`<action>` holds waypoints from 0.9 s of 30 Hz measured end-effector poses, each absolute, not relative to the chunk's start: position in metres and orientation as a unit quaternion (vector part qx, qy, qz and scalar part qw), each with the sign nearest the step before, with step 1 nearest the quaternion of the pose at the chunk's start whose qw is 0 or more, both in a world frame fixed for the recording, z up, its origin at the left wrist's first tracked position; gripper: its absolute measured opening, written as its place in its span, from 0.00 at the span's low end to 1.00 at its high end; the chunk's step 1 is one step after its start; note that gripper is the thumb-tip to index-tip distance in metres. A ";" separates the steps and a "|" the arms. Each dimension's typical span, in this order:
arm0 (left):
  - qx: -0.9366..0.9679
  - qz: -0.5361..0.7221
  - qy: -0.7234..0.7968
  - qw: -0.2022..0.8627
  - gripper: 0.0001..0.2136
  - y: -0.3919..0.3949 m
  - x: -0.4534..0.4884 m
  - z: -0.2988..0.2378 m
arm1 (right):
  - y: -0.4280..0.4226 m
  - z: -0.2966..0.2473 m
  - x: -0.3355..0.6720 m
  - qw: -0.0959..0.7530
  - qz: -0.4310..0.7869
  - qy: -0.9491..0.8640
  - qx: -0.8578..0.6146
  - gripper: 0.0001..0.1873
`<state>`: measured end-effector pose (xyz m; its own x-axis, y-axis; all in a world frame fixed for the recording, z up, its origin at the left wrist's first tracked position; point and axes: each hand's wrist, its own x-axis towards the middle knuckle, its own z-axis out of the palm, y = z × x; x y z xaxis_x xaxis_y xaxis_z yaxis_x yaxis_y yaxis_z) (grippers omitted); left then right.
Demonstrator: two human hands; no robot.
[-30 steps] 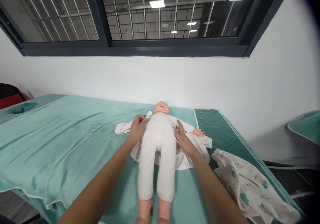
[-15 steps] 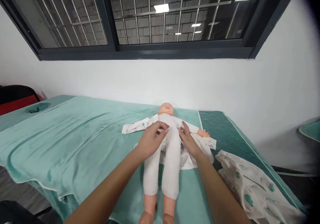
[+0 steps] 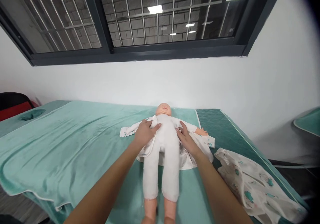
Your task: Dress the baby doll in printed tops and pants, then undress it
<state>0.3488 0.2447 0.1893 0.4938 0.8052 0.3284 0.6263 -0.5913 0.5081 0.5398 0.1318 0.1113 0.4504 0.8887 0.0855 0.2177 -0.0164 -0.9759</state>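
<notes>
A baby doll (image 3: 168,130) with a white cloth body lies on its back, head toward the wall. Its arm on the left is in the sleeve of a white patterned baby shirt (image 3: 149,150); the arm on the right is outside its sleeve, and the shirt spreads beneath the body. At the doll's left-hand side in view, my left hand (image 3: 145,134) is closed on the shirt's front edge, its fingertips partly hidden. My right hand (image 3: 185,139) rests against the other side of the torso, fingers apart and holding nothing.
A crumpled white patterned garment (image 3: 252,184) lies at the right on the bed. Green covers (image 3: 75,144) drape the bed, which has a face hole (image 3: 32,114) at the far left. Behind are a white wall (image 3: 125,84) and a barred window (image 3: 150,24). A red and black seat (image 3: 15,105) stands left.
My left hand has moved left from above the torso and down onto the shirt. The shirt's front panel now shows beside the torso. My right hand stays nearly in place; the view tilts slightly.
</notes>
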 end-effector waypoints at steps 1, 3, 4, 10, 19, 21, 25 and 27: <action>0.851 0.266 0.428 0.148 0.20 0.248 0.355 0.193 | 0.132 0.112 0.540 0.556 0.302 -0.429 -0.645 0.47; 0.851 0.256 0.441 0.128 0.18 0.255 0.367 0.199 | 0.132 0.112 0.540 0.556 0.301 -0.434 -0.642 0.47; 0.851 0.253 0.444 0.124 0.18 0.259 0.374 0.202 | 0.132 0.112 0.540 0.557 0.301 -0.436 -0.640 0.47; 0.874 0.230 0.414 0.111 0.16 0.260 0.410 0.216 | 0.132 0.110 0.541 0.563 0.300 -0.432 -0.637 0.44; 0.914 0.260 0.310 0.039 0.14 0.176 0.351 0.203 | 0.129 0.111 0.538 0.578 0.310 -0.417 -0.629 0.45; 0.899 0.304 0.313 0.041 0.16 0.161 0.329 0.192 | 0.130 0.109 0.539 0.578 0.305 -0.417 -0.632 0.46; 0.862 0.341 0.373 0.051 0.18 0.149 0.305 0.173 | 0.132 0.104 0.542 0.575 0.295 -0.413 -0.642 0.45; 0.860 0.322 0.393 0.050 0.13 0.150 0.304 0.169 | 0.133 0.102 0.543 0.578 0.295 -0.413 -0.638 0.45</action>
